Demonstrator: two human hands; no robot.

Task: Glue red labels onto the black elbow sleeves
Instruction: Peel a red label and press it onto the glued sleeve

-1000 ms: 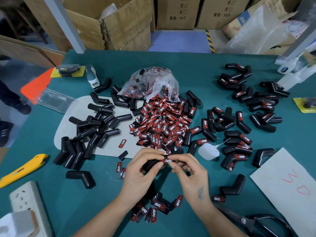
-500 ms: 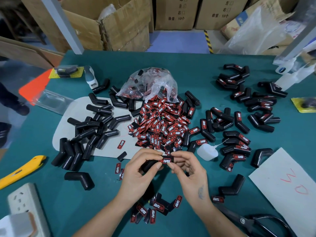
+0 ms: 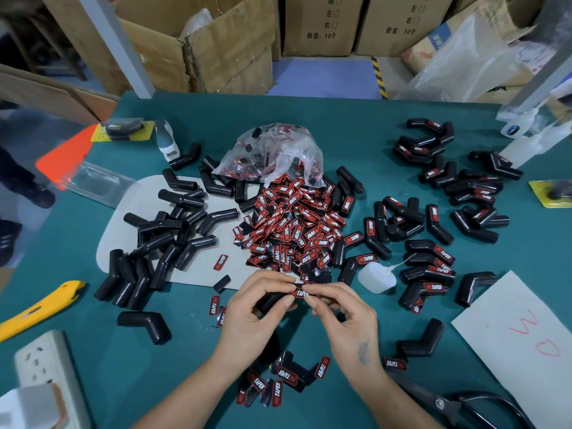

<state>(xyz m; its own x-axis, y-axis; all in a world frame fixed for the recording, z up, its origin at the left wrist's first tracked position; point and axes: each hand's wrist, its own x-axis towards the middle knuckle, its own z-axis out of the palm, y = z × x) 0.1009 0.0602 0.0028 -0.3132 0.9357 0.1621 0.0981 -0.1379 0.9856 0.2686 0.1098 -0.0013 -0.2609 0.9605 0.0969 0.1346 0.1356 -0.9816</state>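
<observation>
Near the middle of the table's front edge, both hands hold one black elbow sleeve (image 3: 272,300) above the green table (image 3: 340,125). The left hand (image 3: 250,314) wraps the sleeve from the left; its fingers are curled and pressed close together around the sleeve's body, and the thumb tip lies on the sleeve's near side. A red label (image 3: 298,293) lies on the upper side of the sleeve, between the two hands. The right hand (image 3: 346,317) meets it from the right: thumb and index finger are closed in a pinch on the label's right end, and the other fingers are bent loosely under the palm. The fingertips of the two hands are almost touching over the label.

Just behind the hands, toward the table's middle, lies the pile of loose labels (image 3: 297,230), spilling from a clear plastic bag (image 3: 272,153). Bare sleeves (image 3: 164,236) lie in a heap on the left side, partly on a pale board (image 3: 198,274). Sleeves that already carry labels (image 3: 433,258) lie toward the right edge. A small white glue bottle (image 3: 376,277) lies just right of the hands. Some finished pieces (image 3: 278,382) lie at the front edge between the forearms.
</observation>
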